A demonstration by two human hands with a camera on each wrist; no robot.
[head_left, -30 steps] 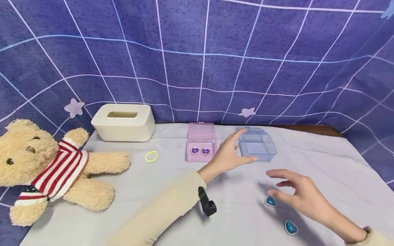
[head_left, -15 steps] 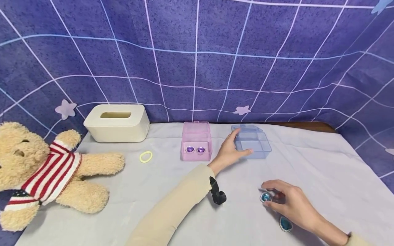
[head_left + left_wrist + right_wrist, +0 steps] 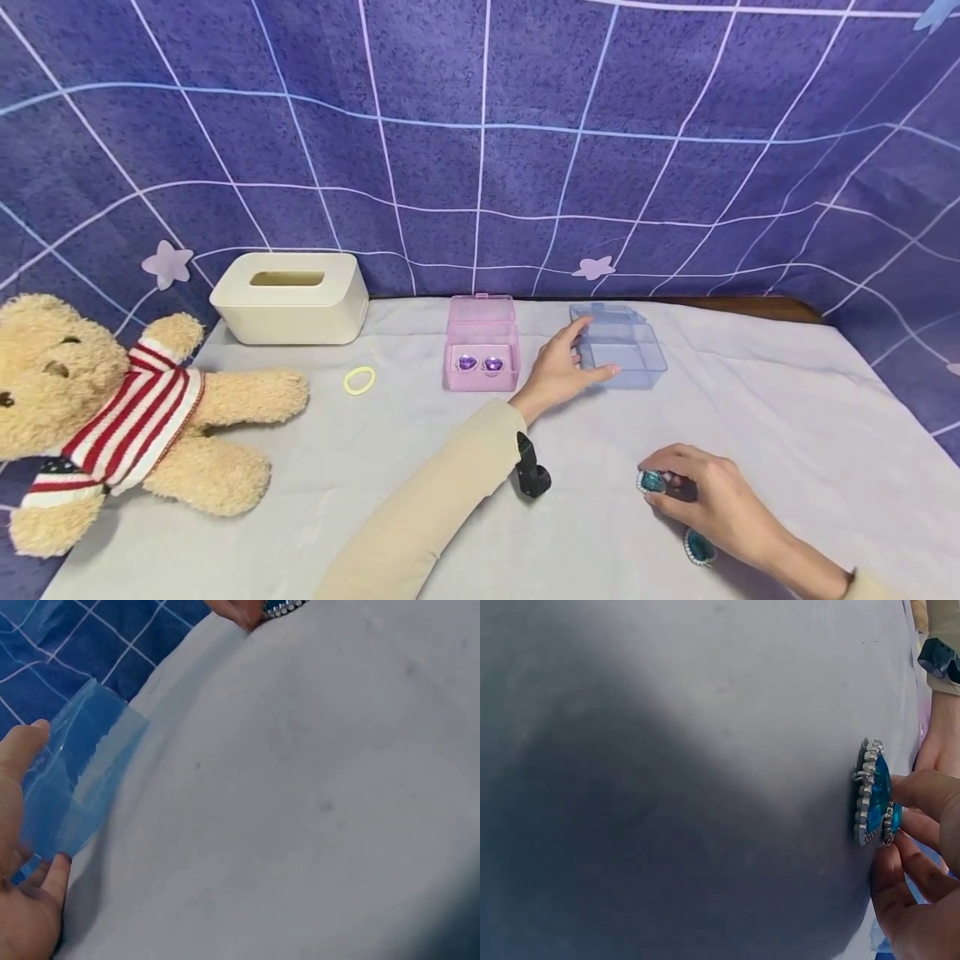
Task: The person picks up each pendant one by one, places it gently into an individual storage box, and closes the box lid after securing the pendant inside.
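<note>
At the left side of a clear blue plastic box [image 3: 630,358], my left hand [image 3: 558,371] holds it between thumb and fingers. The box's lid stands raised; in the left wrist view the box [image 3: 82,772] sits between thumb and fingers. Thumb and index finger of my right hand [image 3: 720,500] pinch a blue heart-shaped jewel [image 3: 651,481] rimmed with small clear stones. A second such jewel [image 3: 700,547] lies on the cloth under that hand, partly hidden. In the right wrist view this second jewel [image 3: 877,795] is nearer the camera and partly covers the pinched one [image 3: 895,819].
Left of the blue box stands an open pink box [image 3: 482,379] with two purple heart-shaped jewels [image 3: 467,363] inside. A yellow ring band [image 3: 359,381], a white tissue box [image 3: 288,304] and a teddy bear [image 3: 150,417] are farther left. A patterned curtain [image 3: 480,150] hangs behind.
My right hand has come down onto the nearer-to-box blue jewel, and its thumb and finger have closed on it; the jewel is tilted now. The left hand stays at the blue box.
</note>
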